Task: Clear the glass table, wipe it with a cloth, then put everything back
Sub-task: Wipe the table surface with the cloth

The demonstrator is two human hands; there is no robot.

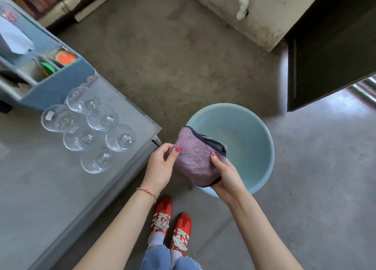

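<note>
Purple terry cloth (196, 163), folded, w/ a dark trim along its upper edge, is held up between both hands over the near-left rim of a pale blue basin (254, 131) that sits on the concrete floor (162, 55). Left hand (160, 165) pinches the cloth's left edge, thumb on top & fingers curled behind. Right hand (225, 176) grips the lower right side, thumb pressed on the front, fingers wrapped under. A braided bracelet (147, 192) sits on the left wrist.

To the left is the glass desk (40, 188), its corner near the left hand. Six clear stemmed glasses (89, 127) stand in a tight cluster on it, close to the far edge, well apart from the cloth. Behind them, also on the desk, a blue organiser box (61, 86) w/ open compartments; small orange & green items show inside, too blurred to name. A white tissue or paper (14, 37) sticks up at the far left.

Below, red sneakers (171, 227) w/ white laces & blue jeans. Top right: a dark cabinet (329, 55) & a white pipe (242, 2) against a pale wall.
</note>
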